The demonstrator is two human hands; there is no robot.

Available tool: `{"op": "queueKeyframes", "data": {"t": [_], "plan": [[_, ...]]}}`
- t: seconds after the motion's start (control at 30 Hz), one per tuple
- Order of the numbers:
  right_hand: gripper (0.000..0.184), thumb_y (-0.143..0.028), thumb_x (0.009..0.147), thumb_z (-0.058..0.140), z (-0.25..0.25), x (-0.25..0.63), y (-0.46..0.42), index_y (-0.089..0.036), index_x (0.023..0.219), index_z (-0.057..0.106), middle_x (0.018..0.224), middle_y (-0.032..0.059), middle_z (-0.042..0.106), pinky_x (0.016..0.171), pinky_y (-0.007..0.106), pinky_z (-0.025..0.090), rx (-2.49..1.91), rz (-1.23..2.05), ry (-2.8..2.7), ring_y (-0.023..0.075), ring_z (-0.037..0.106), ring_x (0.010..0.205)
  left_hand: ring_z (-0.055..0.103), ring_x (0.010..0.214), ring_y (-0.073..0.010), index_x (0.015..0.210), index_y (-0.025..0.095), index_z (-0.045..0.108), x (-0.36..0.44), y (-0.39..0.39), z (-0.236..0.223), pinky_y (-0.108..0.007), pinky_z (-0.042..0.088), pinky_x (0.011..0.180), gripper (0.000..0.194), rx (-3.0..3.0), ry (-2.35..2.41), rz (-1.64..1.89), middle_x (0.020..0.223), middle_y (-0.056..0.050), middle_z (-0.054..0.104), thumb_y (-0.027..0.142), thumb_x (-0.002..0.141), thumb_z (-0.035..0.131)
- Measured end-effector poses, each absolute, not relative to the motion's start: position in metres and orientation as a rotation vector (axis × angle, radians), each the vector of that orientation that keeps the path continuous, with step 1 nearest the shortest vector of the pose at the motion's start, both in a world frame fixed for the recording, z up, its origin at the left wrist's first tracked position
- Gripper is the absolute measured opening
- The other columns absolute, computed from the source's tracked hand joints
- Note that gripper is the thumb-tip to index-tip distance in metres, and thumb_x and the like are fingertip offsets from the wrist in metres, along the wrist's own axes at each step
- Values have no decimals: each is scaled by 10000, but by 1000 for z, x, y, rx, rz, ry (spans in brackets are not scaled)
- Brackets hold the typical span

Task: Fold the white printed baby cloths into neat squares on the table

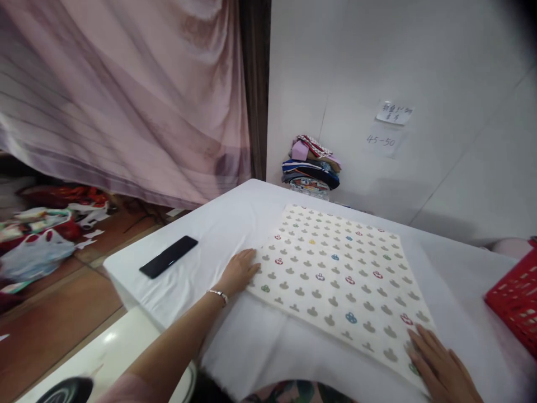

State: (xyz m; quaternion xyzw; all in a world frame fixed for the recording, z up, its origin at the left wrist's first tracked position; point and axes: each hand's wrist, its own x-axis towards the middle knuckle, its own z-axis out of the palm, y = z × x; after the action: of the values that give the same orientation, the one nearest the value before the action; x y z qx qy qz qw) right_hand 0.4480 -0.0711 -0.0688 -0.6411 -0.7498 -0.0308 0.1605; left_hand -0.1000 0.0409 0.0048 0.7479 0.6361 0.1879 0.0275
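Fingers on the left hand [240, 272] are stretched out and close together, lying flat on the left edge of a cream printed cloth [325, 260], close to its near left corner. On the right hand [440, 366], they are stretched out with small gaps, resting flat at the near right corner. Neither hand is pinching anything.

The cloth lies on a white tablecloth [235, 221], right in front of the person. It has rows of little grey shapes and a few coloured ones. Spreading it out looks done, or very nearly: it is all in one flat layer, and I see no fold in it. Maybe just a little smoothing at the edges is left, but I cannot tell for sure.

A black phone [168, 256] lies well apart, to the left. A red plastic basket [514, 296] stands at the far right.
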Motion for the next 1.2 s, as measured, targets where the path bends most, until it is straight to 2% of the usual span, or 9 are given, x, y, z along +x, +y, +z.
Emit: {"op": "queueKeyframes", "data": {"t": [0.1,0.27,0.37,0.47,0.6,0.73,1.0,1.2], "plan": [[409,-465,812,442,-59,442,-75,-415,1202,552,1309,9,523,946,618,378,-1759,-96,-2210,330,453,1219,541,1109,-236,1159,130,560,-106,17,10,-393,406,971,408,2205,2064,634,1190,-125,599,388,872,427],[394,-423,843,475,-35,406,-69,-291,1196,591,1247,23,581,960,499,444,-1437,11,-2432,291,499,1188,608,950,-186,1060,185,610,-102,-12,22,-314,469,864,314,1942,2091,825,1077,-53,653,342,860,427],[366,-418,865,460,-30,378,-68,-266,1155,622,1233,26,593,955,438,467,-1265,49,-2481,264,518,1172,622,822,-160,997,193,630,-98,-23,24,-282,492,764,276,1820,2066,911,981,-32,672,322,844,440],[353,-410,868,469,-29,356,-69,-258,1145,629,1212,32,607,946,418,479,-1207,40,-2483,249,541,1145,610,772,-144,963,196,643,-95,-31,22,-275,493,733,255,1805,2029,957,956,-26,668,291,837,442],[333,-404,848,509,-29,344,-70,-243,1105,647,1150,57,636,908,412,495,-1176,13,-2475,250,582,1072,599,869,-148,961,201,651,-93,-37,19,-286,491,796,246,1948,1961,990,1017,-34,647,222,838,438],[319,-404,835,510,-31,347,-71,-240,1064,660,1087,76,646,836,393,519,-1235,16,-2435,252,604,1002,549,1018,-187,974,212,658,-87,-42,21,-340,478,860,272,2271,1790,844,1080,-63,622,164,856,418],[362,-245,810,477,-36,366,-81,-280,1140,623,1126,60,623,840,361,519,-1326,13,-2477,226,600,1002,520,1067,-200,1028,218,620,-87,-42,29,-377,458,888,292,2535,1620,675,1079,-65,620,131,875,388],[399,-174,792,463,-33,364,-86,-284,1142,620,1120,63,620,843,377,509,-1345,30,-2408,226,589,1007,545,1029,-198,1076,221,589,-77,-40,20,-426,420,929,237,2702,1426,695,1077,-57,630,210,882,453]]}}
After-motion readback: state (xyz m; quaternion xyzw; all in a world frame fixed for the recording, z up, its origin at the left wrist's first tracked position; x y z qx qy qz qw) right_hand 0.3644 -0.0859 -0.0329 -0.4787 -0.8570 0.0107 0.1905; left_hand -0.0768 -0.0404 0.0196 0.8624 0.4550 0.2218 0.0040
